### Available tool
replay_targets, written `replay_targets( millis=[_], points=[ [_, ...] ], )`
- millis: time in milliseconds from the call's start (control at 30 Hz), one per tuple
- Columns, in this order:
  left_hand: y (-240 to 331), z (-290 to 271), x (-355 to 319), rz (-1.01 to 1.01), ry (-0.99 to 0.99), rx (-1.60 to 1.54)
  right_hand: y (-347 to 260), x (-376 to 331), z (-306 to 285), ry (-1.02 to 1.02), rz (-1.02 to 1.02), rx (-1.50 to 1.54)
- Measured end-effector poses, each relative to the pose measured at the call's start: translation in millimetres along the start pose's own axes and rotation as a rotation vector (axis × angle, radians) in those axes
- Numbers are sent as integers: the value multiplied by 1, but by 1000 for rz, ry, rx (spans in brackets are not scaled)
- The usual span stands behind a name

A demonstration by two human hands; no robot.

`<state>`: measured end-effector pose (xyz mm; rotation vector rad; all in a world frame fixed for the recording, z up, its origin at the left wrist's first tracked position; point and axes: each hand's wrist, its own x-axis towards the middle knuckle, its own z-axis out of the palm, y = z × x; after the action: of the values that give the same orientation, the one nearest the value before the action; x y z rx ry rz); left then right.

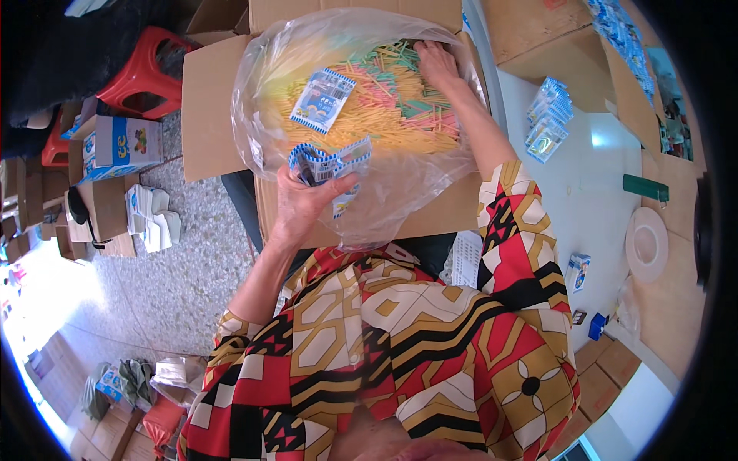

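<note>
A large cardboard box (219, 138), lined with a clear plastic bag (257, 100), stands before me, filled with thin pastel sticks (384, 115) in yellow, pink and green. My left hand (301, 201) grips a blue-and-white packet (352, 157) over the box's near side; its top gapes and something dark shows inside. Another blue-and-white packet (323, 100) lies flat on the sticks, just beyond that hand. At the far right corner of the box, my right hand (437, 65) reaches down among green sticks. Its fingers are bent and their tips hidden, so any hold is unclear.
To the right, several overlapping packets (548, 119) lie on a white surface, with a green case (646, 187) and a round pale lid-like disc (646, 244) beyond. A red stool (142, 77) and an open printed carton (127, 146) stand on the left.
</note>
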<state>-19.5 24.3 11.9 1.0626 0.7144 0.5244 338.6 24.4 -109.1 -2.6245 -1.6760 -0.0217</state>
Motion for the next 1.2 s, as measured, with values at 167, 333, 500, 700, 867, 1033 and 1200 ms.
replay_targets(
  millis=[167,333,500,700,867,1033,1200],
  points=[
    [0,0,0,-2,1,5,0,-3,-2,68,-75,40],
    [0,-2,0,0,6,-4,-4,8,-11,-109,11,135],
    [-1,-3,1,-9,-3,9,9,23,-11,-343,-72,316],
    [3,3,0,21,-3,-29,-8,16,-6,-218,-118,118],
    [3,1,-1,12,-4,-18,-17,14,-11,-213,-133,27],
    [2,2,-1,16,-13,-35,-5,10,-3,-145,-145,8],
    [3,1,0,24,-12,-41,8,1,-22,-190,14,179]
  ],
)
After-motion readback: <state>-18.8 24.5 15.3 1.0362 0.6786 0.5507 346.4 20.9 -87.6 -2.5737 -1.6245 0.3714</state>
